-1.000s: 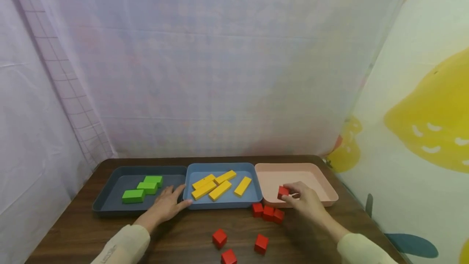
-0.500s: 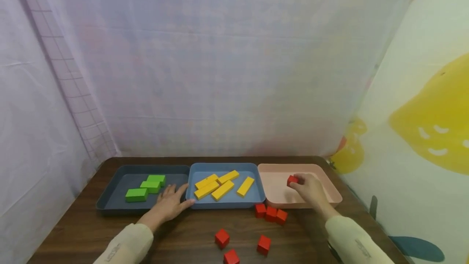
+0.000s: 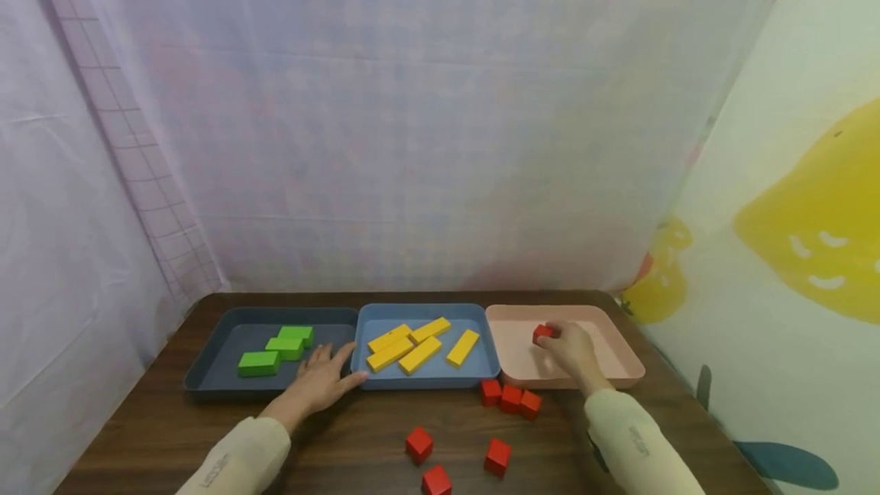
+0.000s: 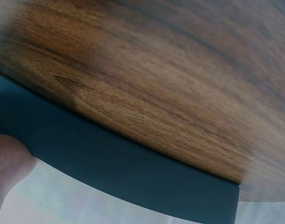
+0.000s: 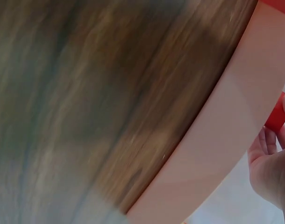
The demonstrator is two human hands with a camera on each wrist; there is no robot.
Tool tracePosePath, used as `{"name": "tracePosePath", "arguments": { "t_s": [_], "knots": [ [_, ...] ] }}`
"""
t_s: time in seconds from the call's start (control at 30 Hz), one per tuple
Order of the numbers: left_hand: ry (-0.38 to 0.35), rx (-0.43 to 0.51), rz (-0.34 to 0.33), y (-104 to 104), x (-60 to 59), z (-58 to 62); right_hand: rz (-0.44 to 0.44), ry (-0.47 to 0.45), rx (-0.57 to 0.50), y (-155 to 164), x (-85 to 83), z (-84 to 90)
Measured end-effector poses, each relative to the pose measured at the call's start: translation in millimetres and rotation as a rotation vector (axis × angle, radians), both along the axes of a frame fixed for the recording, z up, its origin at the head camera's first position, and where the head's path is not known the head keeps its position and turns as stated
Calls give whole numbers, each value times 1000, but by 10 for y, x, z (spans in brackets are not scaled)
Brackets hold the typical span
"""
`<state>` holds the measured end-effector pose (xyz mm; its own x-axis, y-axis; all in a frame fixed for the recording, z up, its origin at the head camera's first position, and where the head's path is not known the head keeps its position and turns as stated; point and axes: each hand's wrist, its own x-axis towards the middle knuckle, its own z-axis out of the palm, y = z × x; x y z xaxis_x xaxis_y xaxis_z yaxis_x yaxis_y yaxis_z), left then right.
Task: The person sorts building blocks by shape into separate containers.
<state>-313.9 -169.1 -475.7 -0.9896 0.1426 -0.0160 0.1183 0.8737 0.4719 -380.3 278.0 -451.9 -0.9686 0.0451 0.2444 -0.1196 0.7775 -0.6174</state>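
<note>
1. The red block [image 3: 543, 333] is at the fingertips of the right hand [image 3: 572, 351], pinched, over the pink tray [image 3: 619, 357]
2. The left hand [image 3: 318, 382] lies flat with straight fingers, touching the dark tray [image 3: 206, 361] and the blue tray [image 3: 474, 369]
3. Six more red blocks [image 3: 510, 398] sit on the table [image 3: 344, 449]

Trays: three on my desk [image 3: 357, 434] — one dark grey tray [image 3: 213, 361] at ten o'clock, one blue tray [image 3: 426, 384] at twelve, one pink tray [image 3: 619, 350] at two.

Green blocks [image 3: 259, 363]: three, all in the dark grey tray.

Yellow blocks [image 3: 418, 355]: five, all in the blue tray.

Red cubes: seven. One red cube [image 3: 542, 333] in my right hand [image 3: 574, 350] over the pink tray; three in a row [image 3: 510, 397] just outside it at one o'clock; three loose ones [image 3: 419, 444] nearest me at six.

Hands: two, mine.
</note>
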Motion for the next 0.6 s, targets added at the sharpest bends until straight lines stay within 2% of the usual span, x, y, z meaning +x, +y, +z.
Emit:
{"name": "tracePosePath", "arguments": {
  "t_s": [0.3,0.53,0.6],
  "knots": [
    [4,4,7,-4,-7,-19,15,-33,0,-176,-114,-69],
    [-19,-5,22,3,-22,-16,40,6,8,-290,-153,-74],
    [-24,-7,21,5,-24,-18,39,-8,7,-323,-153,-80]
  ]
}}
